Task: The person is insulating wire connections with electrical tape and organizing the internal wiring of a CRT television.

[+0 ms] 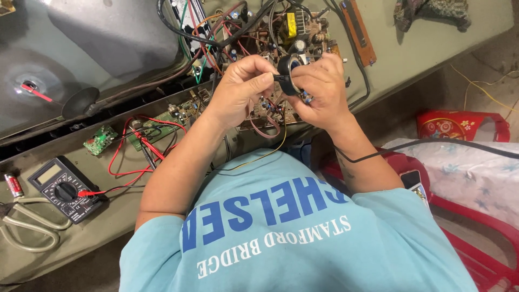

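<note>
Scanning from the left: scissors [27, 227] and a black multimeter [64, 188] lie on the bench [421, 51], red leads [121, 162] trailing toward a small green board [100, 140]. Left hand [239, 89] is closed, thumb and forefinger pinching the free black end of tape at mid-frame. Tape roll [290, 73] sits just right of that pinch, touching it, gripped in the curled right hand [320, 89]. Pulled strip runs roughly level, left-right, between the two hands. Both hands hover over the large circuit board [270, 38]; the right one is on the roll itself. Red chair [476, 243] at far right.
</note>
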